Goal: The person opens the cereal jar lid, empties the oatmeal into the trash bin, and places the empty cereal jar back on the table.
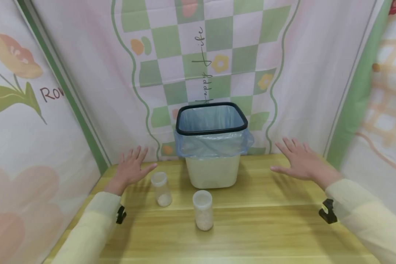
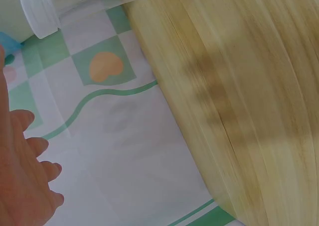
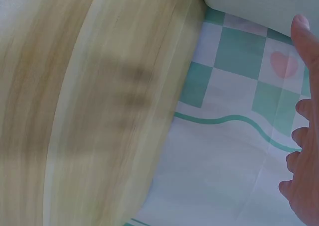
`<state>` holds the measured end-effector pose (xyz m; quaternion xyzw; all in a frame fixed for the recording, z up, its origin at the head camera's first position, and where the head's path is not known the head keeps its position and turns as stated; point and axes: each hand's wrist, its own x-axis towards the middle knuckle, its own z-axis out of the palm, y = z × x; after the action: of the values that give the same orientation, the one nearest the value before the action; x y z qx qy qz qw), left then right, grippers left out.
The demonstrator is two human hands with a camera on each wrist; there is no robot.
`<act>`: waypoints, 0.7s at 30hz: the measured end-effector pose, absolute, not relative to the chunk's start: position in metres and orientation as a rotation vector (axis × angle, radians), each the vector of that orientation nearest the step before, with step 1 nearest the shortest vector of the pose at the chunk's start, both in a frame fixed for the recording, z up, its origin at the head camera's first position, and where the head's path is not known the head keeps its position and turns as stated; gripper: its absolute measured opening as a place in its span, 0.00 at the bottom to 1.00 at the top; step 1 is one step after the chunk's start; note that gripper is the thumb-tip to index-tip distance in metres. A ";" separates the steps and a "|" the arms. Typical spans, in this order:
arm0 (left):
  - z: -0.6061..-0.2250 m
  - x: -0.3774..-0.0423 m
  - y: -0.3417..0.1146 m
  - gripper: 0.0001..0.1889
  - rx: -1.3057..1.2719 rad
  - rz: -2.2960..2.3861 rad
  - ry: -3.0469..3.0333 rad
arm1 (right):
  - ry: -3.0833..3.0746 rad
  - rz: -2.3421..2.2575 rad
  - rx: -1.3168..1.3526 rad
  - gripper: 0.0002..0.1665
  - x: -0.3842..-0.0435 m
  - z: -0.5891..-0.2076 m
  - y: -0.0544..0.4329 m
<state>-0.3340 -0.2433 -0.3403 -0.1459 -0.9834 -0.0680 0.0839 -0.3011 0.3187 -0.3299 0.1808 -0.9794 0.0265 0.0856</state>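
Note:
My left hand is held out with fingers spread, over the left side of the wooden table. Just right of it stands a clear jar with a whitish lid and a little pale material at the bottom. A second, similar jar stands nearer, in front of a cream bin. That bin has a black rim and a blue plastic liner. On the right, my right hand is also spread, holding nothing. In the wrist views, the left hand and right hand show at the frame edges.
The wooden table carries the bin near its back edge. Behind it hangs a checked, printed curtain. More printed fabric closes in the left side and the right side. Each wrist wears a small black device.

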 end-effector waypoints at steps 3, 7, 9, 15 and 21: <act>-0.339 -0.331 -0.244 0.46 -0.443 -0.189 -2.916 | -2.913 0.093 0.542 0.60 -0.298 -0.331 0.319; -0.339 -0.327 -0.245 0.45 -0.456 -0.179 -2.898 | -2.900 0.107 0.549 0.59 -0.296 -0.334 0.319; -0.339 -0.326 -0.245 0.45 -0.467 -0.182 -2.886 | -2.896 0.127 0.554 0.59 -0.295 -0.335 0.319; -0.340 -0.319 -0.245 0.44 -0.494 -0.193 -2.827 | -2.854 0.175 0.603 0.56 -0.286 -0.337 0.315; -0.343 -0.306 -0.246 0.43 -0.504 -0.200 -2.778 | -2.811 0.238 0.650 0.54 -0.274 -0.339 0.312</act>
<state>-0.3063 -0.2463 -0.3426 -0.1758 -0.9697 -0.0697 0.1548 -0.2743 0.3116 -0.3391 0.2230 -0.9636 0.0814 0.1232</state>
